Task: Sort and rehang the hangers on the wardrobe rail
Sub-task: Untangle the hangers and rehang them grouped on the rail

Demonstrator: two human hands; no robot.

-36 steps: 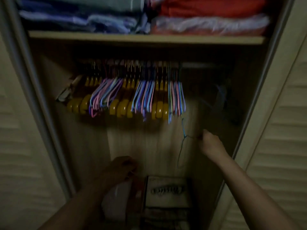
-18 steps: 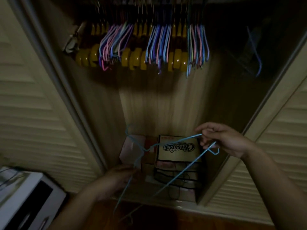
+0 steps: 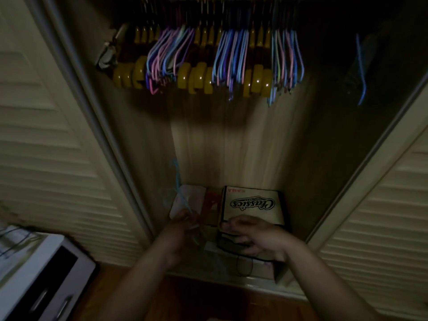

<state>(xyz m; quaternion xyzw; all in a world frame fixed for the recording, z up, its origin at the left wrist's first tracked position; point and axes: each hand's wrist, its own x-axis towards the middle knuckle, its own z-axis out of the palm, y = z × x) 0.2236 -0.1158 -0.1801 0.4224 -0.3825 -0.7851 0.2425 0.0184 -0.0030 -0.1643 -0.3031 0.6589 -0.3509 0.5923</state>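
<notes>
Blue wire hanger pinched in left hand; right hand curled beside it, grip unclear. Suggest steadying both ends, then hooking it near the lone blue hanger right of the bunched hangers.

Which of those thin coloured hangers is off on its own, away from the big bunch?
The lone blue hanger at the far right of the wardrobe. The other thin ones hang packed among the yellow hangers at the left and middle.

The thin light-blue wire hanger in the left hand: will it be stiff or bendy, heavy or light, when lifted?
The thin light-blue wire hanger is probably light, since the left hand alone holds it. Its slim wire likely flexes slightly. It looks blurred, so it may swing.
</notes>
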